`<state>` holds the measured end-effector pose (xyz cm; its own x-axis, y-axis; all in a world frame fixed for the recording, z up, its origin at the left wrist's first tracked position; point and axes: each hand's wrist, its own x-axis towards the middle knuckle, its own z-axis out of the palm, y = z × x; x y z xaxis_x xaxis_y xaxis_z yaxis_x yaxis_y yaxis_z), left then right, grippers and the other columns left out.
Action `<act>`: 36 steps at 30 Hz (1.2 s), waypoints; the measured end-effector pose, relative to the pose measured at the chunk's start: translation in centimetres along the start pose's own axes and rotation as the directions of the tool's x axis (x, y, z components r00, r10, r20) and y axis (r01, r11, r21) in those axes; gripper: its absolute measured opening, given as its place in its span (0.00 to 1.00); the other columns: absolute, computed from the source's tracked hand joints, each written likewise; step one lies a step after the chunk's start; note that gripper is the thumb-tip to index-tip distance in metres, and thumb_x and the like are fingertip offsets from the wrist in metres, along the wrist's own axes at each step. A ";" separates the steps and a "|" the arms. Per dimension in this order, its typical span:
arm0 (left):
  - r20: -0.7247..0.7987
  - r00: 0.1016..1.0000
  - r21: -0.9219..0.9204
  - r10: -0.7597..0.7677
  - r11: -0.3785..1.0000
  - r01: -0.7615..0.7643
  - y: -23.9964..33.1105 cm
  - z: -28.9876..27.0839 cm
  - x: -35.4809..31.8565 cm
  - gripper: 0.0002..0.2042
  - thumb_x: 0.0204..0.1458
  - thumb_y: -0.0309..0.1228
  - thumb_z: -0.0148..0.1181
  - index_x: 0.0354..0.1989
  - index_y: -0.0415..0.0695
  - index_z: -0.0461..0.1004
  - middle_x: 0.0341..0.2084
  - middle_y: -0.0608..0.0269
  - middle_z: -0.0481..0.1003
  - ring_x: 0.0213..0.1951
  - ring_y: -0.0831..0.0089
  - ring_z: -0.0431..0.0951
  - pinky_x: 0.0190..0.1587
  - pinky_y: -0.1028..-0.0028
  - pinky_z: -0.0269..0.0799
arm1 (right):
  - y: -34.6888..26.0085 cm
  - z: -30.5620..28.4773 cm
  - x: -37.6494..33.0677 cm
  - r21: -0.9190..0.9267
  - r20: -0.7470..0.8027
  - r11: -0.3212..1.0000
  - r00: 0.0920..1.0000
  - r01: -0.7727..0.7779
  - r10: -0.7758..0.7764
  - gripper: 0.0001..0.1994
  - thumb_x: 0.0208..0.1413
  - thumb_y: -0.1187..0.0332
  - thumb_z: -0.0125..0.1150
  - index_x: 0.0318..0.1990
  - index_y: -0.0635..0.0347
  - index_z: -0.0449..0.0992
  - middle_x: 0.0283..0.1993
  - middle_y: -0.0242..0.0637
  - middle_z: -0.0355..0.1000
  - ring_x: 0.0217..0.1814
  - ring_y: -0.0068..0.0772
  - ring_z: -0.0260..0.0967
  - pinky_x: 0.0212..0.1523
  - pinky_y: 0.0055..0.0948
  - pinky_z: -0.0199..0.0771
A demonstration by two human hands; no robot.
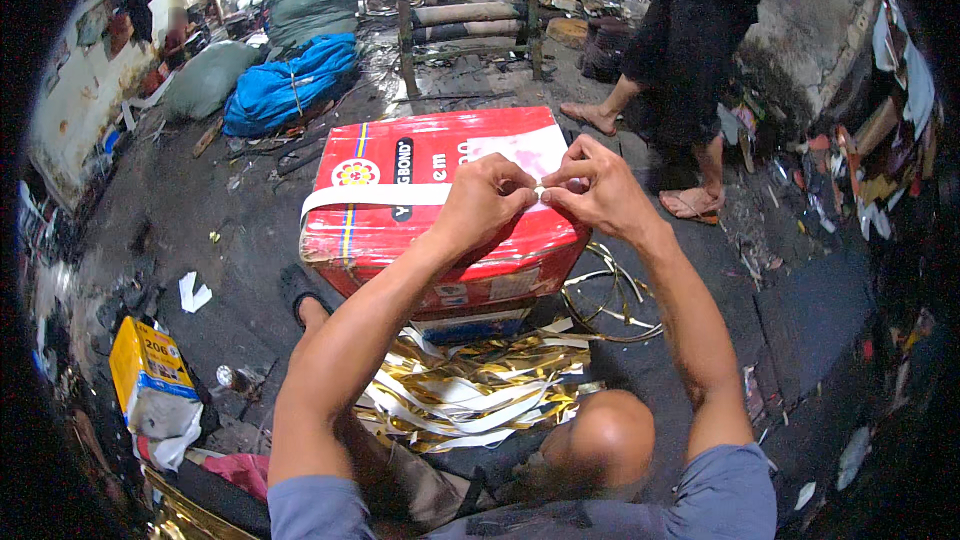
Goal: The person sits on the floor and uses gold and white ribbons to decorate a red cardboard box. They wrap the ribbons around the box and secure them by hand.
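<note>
A red printed cardboard box point(430, 240) stands in front of me. Across its top runs a flat white strip point(375, 197), which hangs over the left edge and passes under my left hand. Both hands meet over the box's right part, fingertips almost touching. My left hand point(490, 195) is closed in a pinch on the white strip. My right hand point(600, 190) pinches too, at a small whitish bit between the fingertips, apparently the strip's end. A pinkish-white patch of the box top lies just behind the fingers.
Gold and white strips point(470, 390) lie heaped between my legs and the box. A loop of gold strip point(615, 295) rests to its right. A yellow-and-blue container point(155, 370) stands at left. Beyond are a blue bundle point(290, 85), a small rack point(470, 25) and a standing person point(690, 70).
</note>
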<state>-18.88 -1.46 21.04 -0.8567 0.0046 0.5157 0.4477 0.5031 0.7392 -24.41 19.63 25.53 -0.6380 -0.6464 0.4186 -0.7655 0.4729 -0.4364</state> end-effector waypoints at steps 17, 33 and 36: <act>0.176 0.984 0.185 -0.002 0.982 -0.031 -0.4 -0.7 2.7 0.10 0.48 0.32 0.65 0.31 0.37 0.84 0.28 0.46 0.82 0.32 0.56 0.83 0.39 0.62 0.78 | 1.9 4.1 1.2 0.671 0.040 0.609 0.840 -0.424 0.541 0.10 0.44 0.77 0.70 0.31 0.57 0.74 0.22 0.26 0.69 0.20 0.16 0.63 0.18 0.24 0.58; 0.094 0.992 -0.090 0.083 0.993 -0.074 0.9 2.8 3.2 0.07 0.53 0.26 0.65 0.30 0.34 0.81 0.28 0.56 0.80 0.31 0.73 0.79 0.37 0.71 0.76 | 3.2 4.4 -1.8 0.893 0.134 0.296 0.828 -0.340 0.545 0.15 0.69 0.57 0.59 0.31 0.51 0.70 0.20 0.20 0.59 0.17 0.13 0.51 0.16 0.23 0.50; 0.095 0.989 -0.112 0.113 0.988 -0.103 0.8 2.9 3.4 0.06 0.53 0.25 0.64 0.29 0.34 0.81 0.27 0.59 0.79 0.30 0.74 0.77 0.35 0.71 0.74 | 3.5 4.9 -2.3 0.926 0.375 -0.175 0.781 -0.333 0.500 0.13 0.68 0.55 0.61 0.34 0.45 0.66 0.18 0.16 0.54 0.11 0.11 0.46 0.09 0.18 0.41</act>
<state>-22.17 1.45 22.13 -0.8208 0.1433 0.5530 0.5591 0.4001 0.7262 -25.23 19.83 19.08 -0.8491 -0.4929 -0.1900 0.4242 -0.4218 -0.8013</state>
